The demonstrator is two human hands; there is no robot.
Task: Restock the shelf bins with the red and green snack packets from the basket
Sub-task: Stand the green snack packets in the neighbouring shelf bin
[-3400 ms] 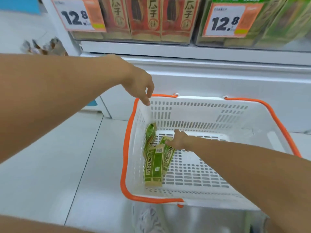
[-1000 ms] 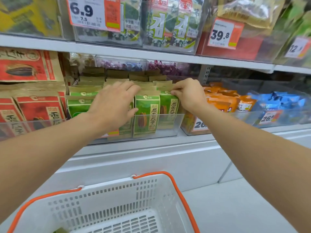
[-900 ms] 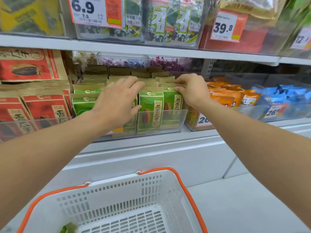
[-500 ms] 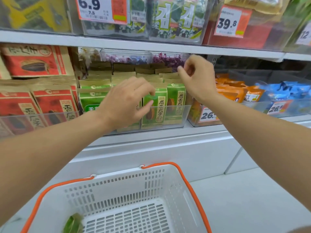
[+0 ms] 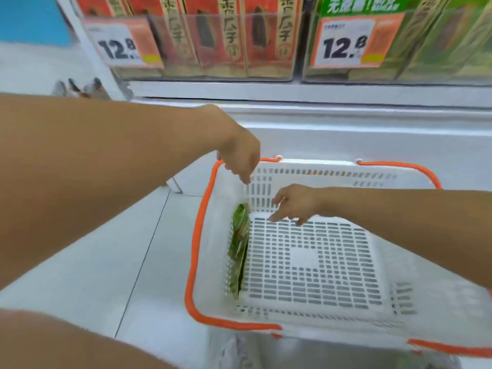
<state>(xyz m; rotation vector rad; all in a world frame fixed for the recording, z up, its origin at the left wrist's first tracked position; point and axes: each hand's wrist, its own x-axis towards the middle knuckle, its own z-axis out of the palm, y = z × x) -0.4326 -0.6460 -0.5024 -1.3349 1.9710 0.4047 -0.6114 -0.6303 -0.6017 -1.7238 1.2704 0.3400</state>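
**Hands over the basket**

A green packet [image 5: 239,243] is stood on edge against the basket's [image 5: 314,163] left wall, frame centre. The right hand [image 5: 295,205], fingers spread and empty, is held beside it; the left hand [image 5: 241,158], loosely curled and empty, is hung above the far-left corner.

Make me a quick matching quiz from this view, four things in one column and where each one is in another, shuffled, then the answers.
Things:
1. green packet
2. right hand
3. left hand
4. red packets

Places:
A. in the clear shelf bin behind the left price tag
B. above the basket's far-left corner
C. standing on edge against the basket's left wall
D. low inside the basket, fingers spread near the floor

Pairs: 1-C, 2-D, 3-B, 4-A
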